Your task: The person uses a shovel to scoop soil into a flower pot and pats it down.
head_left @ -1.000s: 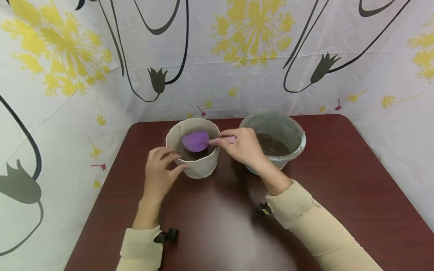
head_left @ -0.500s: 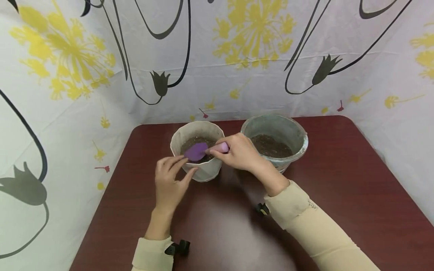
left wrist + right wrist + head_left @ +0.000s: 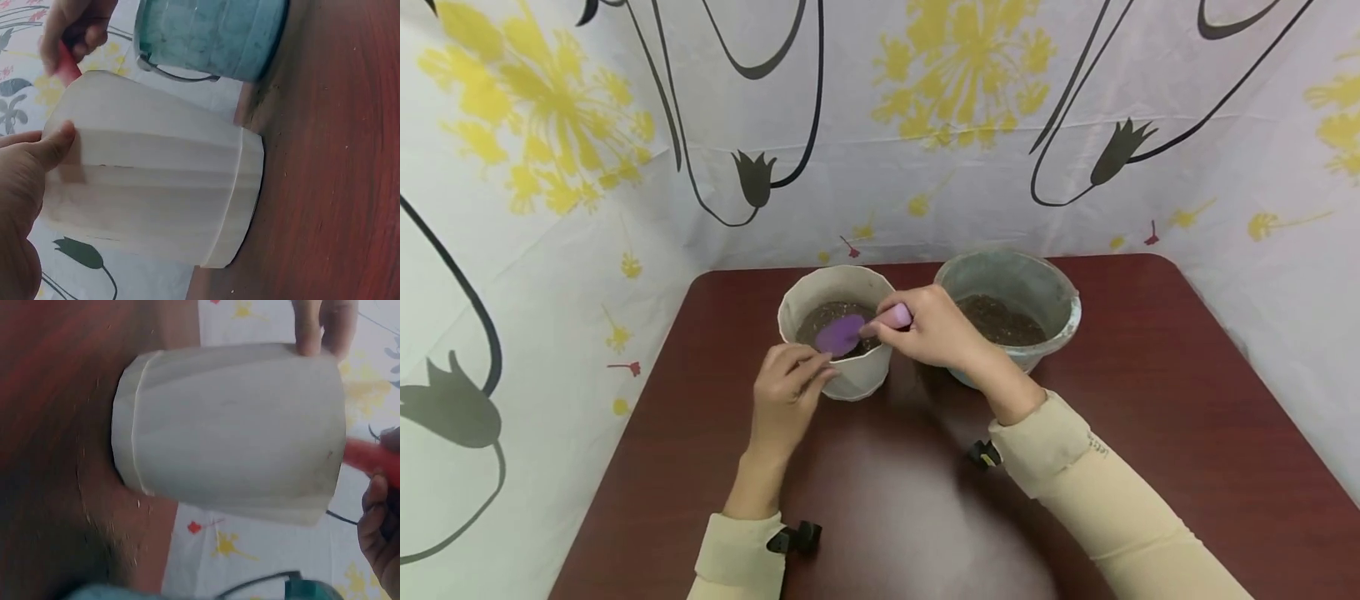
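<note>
In the head view, my left hand (image 3: 784, 396) pinches the near left rim of a white flowerpot (image 3: 859, 381). The left wrist view shows the thumb pressed on the pot's outer wall (image 3: 150, 156), the fingers partly hidden behind the rim. My right hand (image 3: 936, 329) grips the pink handle of a small trowel (image 3: 840, 335). Its purple blade lies low inside the flowerpot, against dark soil (image 3: 829, 315). From the right wrist camera, the handle (image 3: 369, 461) looks red and sticks out over the rim.
Right of the flowerpot stands a grey-green bucket (image 3: 1066, 321) part filled with soil (image 3: 1003, 323); a handle (image 3: 178, 77) hangs along its side. Both stand on a dark red table (image 3: 1150, 417) near its back edge. A patterned cloth (image 3: 865, 125) hangs behind and along the sides.
The trowel blade has gone down from above the soil to lower in the flowerpot. My left thumb and fingers have drawn together on the rim. The view has shifted slightly.
</note>
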The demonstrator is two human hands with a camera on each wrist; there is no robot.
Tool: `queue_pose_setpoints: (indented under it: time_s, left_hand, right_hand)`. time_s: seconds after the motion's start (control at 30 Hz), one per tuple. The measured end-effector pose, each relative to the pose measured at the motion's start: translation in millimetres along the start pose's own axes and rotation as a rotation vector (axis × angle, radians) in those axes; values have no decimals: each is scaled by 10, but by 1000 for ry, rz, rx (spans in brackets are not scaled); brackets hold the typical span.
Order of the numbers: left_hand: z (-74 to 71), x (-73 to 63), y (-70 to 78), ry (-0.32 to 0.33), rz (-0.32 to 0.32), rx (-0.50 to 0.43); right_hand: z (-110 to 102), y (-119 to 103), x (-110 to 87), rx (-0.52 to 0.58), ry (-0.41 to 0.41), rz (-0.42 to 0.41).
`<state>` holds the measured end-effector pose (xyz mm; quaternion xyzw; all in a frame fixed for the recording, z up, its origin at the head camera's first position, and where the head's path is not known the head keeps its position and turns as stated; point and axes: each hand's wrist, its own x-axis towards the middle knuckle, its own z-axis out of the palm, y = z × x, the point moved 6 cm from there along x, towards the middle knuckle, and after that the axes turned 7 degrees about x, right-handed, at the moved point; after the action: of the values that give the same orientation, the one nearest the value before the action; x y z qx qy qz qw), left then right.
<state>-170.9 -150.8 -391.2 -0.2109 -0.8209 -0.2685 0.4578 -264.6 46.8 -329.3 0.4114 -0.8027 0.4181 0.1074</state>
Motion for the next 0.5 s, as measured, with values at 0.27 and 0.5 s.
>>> queue_pose_setpoints:
  time_s: [0.27,0.5]
  left_hand:
    - [-5,-3,-64,-31,-33,18]
    - [72,-3,76,-30,10,40]
  right_hand:
    - [-233,1,26,-130,63,-60]
    - [-161,-32,11,-26,4,-95]
